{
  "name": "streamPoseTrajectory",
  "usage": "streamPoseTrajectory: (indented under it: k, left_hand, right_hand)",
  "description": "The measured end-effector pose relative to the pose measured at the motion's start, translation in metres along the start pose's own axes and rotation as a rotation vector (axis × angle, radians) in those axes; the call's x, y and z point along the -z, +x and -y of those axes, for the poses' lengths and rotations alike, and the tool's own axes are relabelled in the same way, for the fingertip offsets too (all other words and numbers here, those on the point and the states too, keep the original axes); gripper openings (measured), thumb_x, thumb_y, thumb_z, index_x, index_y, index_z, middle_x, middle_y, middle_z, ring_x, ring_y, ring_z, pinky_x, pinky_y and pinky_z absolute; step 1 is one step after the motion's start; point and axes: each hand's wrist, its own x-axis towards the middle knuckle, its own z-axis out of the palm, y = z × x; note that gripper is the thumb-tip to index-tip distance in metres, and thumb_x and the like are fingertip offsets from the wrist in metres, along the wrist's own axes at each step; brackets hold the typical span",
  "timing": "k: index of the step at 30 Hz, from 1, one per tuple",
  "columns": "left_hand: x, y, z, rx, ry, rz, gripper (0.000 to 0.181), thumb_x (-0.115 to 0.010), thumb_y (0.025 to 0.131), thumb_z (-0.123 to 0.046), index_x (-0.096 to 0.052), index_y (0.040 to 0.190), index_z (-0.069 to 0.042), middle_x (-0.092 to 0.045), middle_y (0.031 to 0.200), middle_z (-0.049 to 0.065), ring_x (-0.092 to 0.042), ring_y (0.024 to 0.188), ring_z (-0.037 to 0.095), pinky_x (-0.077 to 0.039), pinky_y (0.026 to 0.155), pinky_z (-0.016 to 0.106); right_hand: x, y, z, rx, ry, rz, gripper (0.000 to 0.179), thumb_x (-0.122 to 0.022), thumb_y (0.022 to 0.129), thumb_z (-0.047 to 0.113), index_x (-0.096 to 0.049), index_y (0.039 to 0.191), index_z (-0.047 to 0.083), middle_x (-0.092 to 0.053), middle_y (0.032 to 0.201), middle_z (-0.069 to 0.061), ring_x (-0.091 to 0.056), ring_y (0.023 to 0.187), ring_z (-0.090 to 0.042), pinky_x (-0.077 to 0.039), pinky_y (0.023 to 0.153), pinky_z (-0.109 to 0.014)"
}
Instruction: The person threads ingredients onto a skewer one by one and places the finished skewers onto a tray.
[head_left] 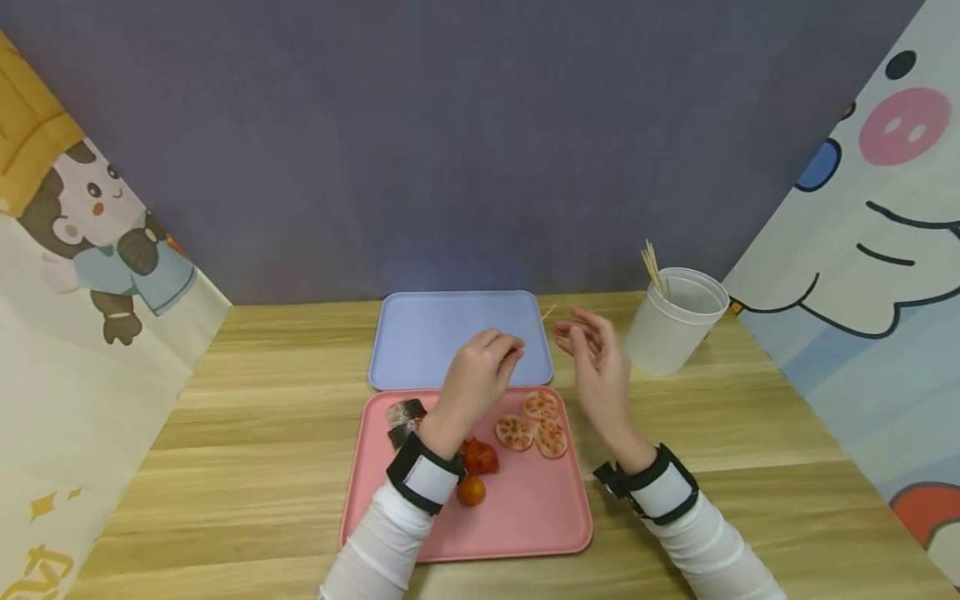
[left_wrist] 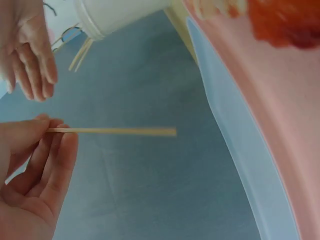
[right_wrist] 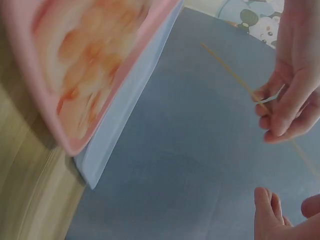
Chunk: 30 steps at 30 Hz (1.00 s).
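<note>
A thin wooden skewer [left_wrist: 125, 131] is pinched between the thumb and fingertips of my left hand [head_left: 480, 375], raised over the far edge of the pink tray [head_left: 532, 517]. In the right wrist view the skewer sticks out on both sides of those fingers. My right hand [head_left: 603, 375] is up beside it on the right, fingers loosely bent and apart from the skewer, holding nothing. On the pink tray lie small pizza-like rounds [head_left: 514, 433], a glossy red piece [head_left: 480, 457], an orange ball [head_left: 471, 491] and dark-wrapped rolls [head_left: 405, 412], partly hidden by my left forearm.
A light blue tray [head_left: 442, 325] lies behind the pink one. At the back right stands a white tub [head_left: 663, 333] with several wooden skewers [head_left: 652, 265] leaning in it. A grey wall [head_left: 465, 167] closes off the wooden table [head_left: 262, 433] behind, with printed panels at both sides.
</note>
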Motion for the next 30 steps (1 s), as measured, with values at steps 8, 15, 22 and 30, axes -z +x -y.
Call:
streamPoseTrajectory:
  k: [8, 15, 22, 30]
  left_hand:
    - [0.005, 0.005, -0.004, 0.125, -0.252, -0.118, 0.008, -0.067, 0.088, -0.008, -0.072, 0.092, -0.004, -0.069, 0.086, 0.005, -0.066, 0.077, 0.011, -0.052, 0.066, 0.013]
    - [0.01, 0.008, -0.007, 0.253, -0.524, -0.178, 0.006, -0.066, 0.088, -0.007, -0.07, 0.089, -0.003, -0.071, 0.093, 0.009, -0.068, 0.076, 0.015, -0.055, 0.065, 0.018]
    - [0.021, 0.011, -0.016, 0.398, -0.756, -0.14, 0.009, -0.064, 0.089, -0.005, -0.069, 0.092, 0.002, -0.07, 0.097, 0.016, -0.067, 0.082, 0.027, -0.058, 0.07, 0.027]
    - [0.036, 0.015, -0.028, 0.452, -0.892, -0.108, 0.014, -0.057, 0.091, 0.003, -0.063, 0.096, 0.015, -0.064, 0.103, 0.026, -0.064, 0.091, 0.039, -0.058, 0.075, 0.033]
  right_hand:
    - [0.008, -0.001, 0.023, 0.007, -0.11, 0.039, 0.027, -0.051, 0.095, -0.002, -0.052, 0.119, -0.014, -0.062, 0.106, -0.034, -0.067, 0.095, -0.02, -0.054, 0.082, -0.025]
    - [0.013, -0.007, 0.029, -0.033, -0.2, 0.06, 0.024, -0.057, 0.092, -0.002, -0.058, 0.113, -0.014, -0.065, 0.103, -0.03, -0.067, 0.091, -0.006, -0.054, 0.079, -0.019]
    - [0.014, -0.015, 0.032, -0.075, -0.221, 0.106, 0.021, -0.058, 0.091, -0.001, -0.063, 0.108, -0.012, -0.068, 0.1, -0.026, -0.07, 0.087, -0.017, -0.056, 0.076, -0.03]
    - [0.01, -0.026, 0.038, -0.086, -0.198, 0.231, 0.021, -0.061, 0.089, -0.002, -0.065, 0.107, -0.012, -0.07, 0.095, -0.025, -0.071, 0.083, -0.029, -0.057, 0.071, -0.033]
